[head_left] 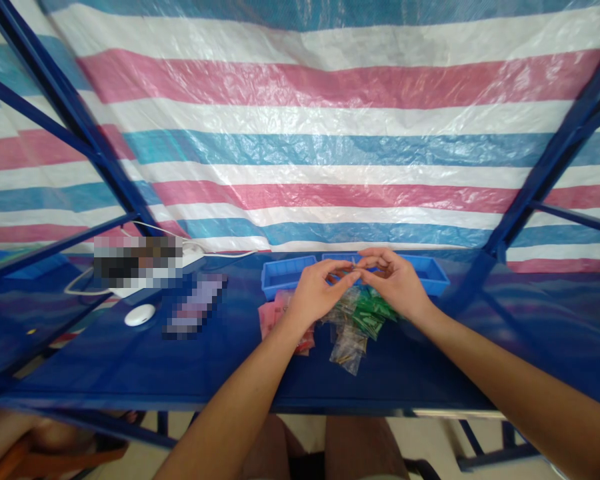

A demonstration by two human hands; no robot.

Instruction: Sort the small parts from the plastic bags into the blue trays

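Left hand (320, 288) and right hand (399, 280) meet, pinched narrow, near green packets (374, 312) and clear packets (349, 350); whether they hold anything is unclear.

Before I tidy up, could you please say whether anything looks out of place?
Nothing clearly stands out; the pink bags, green bags and clear bags just lie loosely heaped on the blue table.

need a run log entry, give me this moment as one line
left hand, right hand: fingertips close together | held item: unclear | on blue table: pink packets, clear packets, green packets | beyond: blue trays
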